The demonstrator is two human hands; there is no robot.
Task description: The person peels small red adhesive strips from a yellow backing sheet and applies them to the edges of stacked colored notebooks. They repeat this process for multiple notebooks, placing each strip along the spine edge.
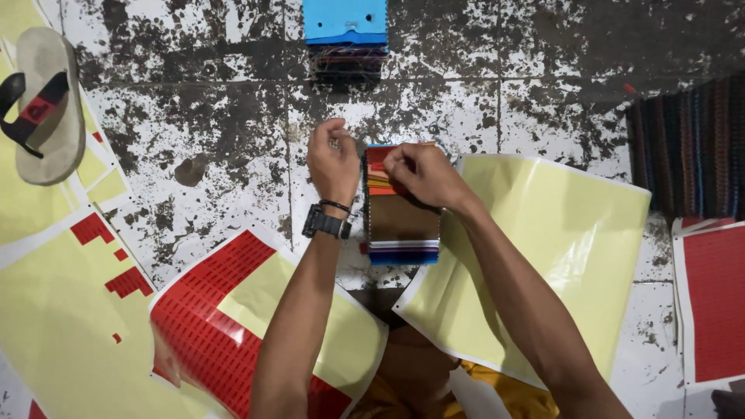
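A stack of coloured fabric swatches point(403, 223) lies on the speckled floor in front of me, brown on top with orange, red and blue layers showing at its ends. My left hand point(334, 159), with a black watch on the wrist, is pinched shut at the stack's upper left corner; whatever it pinches is too small to make out. My right hand point(419, 174) rests on the top end of the stack, fingers closed on the upper swatches.
A second swatch stack with a blue cover point(345, 31) lies farther away. Yellow backing sheets point(543, 248) and sheets with red stickers point(209, 326) surround me. A sandal point(46, 101) sits at the far left, striped cloth point(691, 147) at the right.
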